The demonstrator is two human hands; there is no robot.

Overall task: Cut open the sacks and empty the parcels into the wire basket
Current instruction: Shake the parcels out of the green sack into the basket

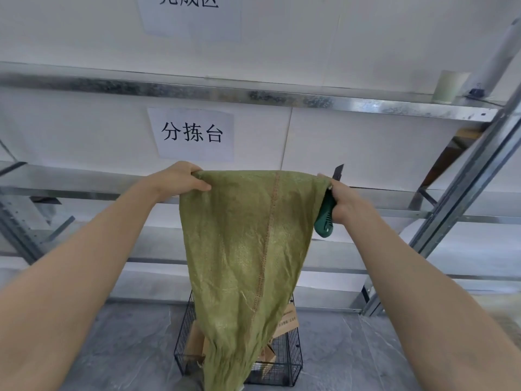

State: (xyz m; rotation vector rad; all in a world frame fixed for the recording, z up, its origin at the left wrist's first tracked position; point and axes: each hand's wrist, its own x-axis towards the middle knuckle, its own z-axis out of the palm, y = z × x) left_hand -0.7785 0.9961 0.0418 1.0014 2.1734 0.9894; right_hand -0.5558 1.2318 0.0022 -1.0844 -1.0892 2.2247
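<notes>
A green woven sack [242, 249] hangs upside down and limp over a black wire basket [293, 362] on the floor. My left hand [180, 179] grips the sack's upper left corner. My right hand [342, 200] grips the upper right corner together with a green utility knife [326, 218], its dark blade pointing up. Brown cardboard parcels [287, 320] lie inside the basket, partly hidden by the sack.
A metal shelving rack [253, 94] stands against the white wall right behind the basket, with a slanted upright [462, 187] at the right. A paper sign [191, 134] hangs on the wall. A pale roll [449, 86] sits on the upper shelf. The floor is grey stone tile.
</notes>
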